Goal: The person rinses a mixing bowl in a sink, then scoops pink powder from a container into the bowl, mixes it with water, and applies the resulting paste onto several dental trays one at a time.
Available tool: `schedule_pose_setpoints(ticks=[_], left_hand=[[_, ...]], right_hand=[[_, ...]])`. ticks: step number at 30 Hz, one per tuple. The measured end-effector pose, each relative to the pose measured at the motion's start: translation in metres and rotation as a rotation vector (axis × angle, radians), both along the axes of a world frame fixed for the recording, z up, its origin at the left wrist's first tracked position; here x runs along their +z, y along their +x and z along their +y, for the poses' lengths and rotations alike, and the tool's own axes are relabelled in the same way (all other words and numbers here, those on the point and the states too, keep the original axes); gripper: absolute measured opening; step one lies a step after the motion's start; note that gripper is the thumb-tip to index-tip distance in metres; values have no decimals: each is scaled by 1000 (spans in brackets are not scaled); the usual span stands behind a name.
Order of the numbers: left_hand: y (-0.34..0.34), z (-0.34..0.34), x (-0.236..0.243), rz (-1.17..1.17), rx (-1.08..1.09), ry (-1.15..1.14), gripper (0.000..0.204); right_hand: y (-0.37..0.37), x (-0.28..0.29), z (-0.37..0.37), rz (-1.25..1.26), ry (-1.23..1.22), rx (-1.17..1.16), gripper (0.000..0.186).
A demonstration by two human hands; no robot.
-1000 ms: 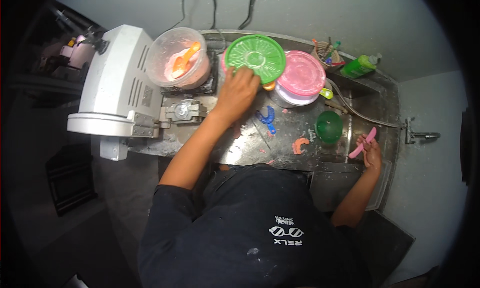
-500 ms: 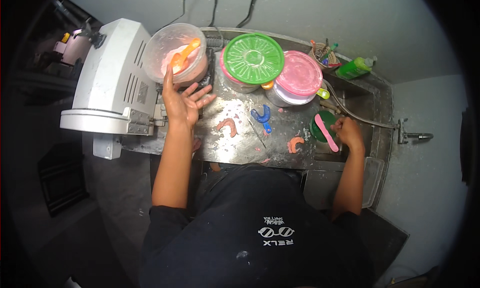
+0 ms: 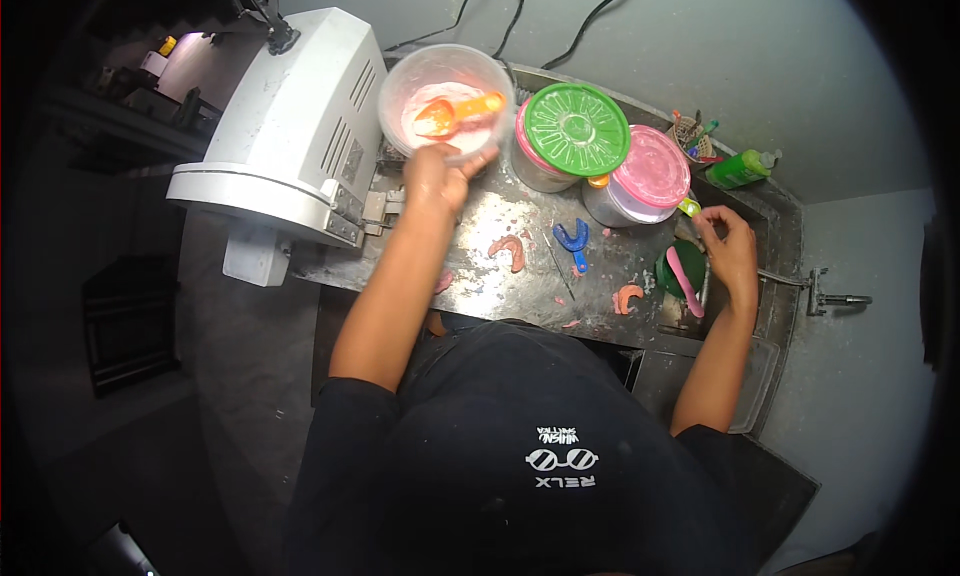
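A translucent plastic tub (image 3: 395,106) of pale pink powder stands beside the white machine, with an orange scoop (image 3: 462,114) lying in the powder. My left hand (image 3: 436,181) grips the tub's near side, thumb and fingers against its wall. At the right, my right hand (image 3: 730,246) is bent with its fingertips pinched at a yellow-green handle (image 3: 690,208), which sticks out beside the pink-lidded tub (image 3: 650,166). Just below that hand, a pink spatula (image 3: 684,281) lies across a dark green bowl (image 3: 668,273).
A white machine (image 3: 290,126) fills the left. A green-lidded tub (image 3: 577,129) stands mid-counter. On the metal counter (image 3: 470,291) lie a blue impression tray (image 3: 572,238), two pink horseshoe-shaped pieces (image 3: 510,252) and a thin tool. A sink, tap (image 3: 835,300) and green bottle (image 3: 740,169) are at right.
My left hand has gone from open beside the tub to gripping it, and the tub has shifted a little right. My right hand has left the green bowl and moved up to the yellow-green handle.
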State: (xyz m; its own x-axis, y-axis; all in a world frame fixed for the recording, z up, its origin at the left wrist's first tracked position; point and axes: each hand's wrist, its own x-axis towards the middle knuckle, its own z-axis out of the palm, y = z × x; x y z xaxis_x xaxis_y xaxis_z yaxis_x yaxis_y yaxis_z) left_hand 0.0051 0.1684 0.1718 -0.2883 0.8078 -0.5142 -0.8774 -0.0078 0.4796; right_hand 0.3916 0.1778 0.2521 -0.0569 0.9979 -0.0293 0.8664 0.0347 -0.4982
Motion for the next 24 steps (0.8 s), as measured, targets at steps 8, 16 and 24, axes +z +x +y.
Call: schedule_pose_setpoints(ticks=[8, 16, 24], left_hand=[[45, -51, -24, 188, -55, 264, 62], [46, -68, -8, 241, -47, 271, 57], [45, -73, -9, 297, -126, 206, 58]], right_hand=[[-180, 1, -10, 210, 422, 684, 35], [-255, -47, 3, -103, 431, 558, 11], [-252, -46, -9, 37, 211, 451, 14]])
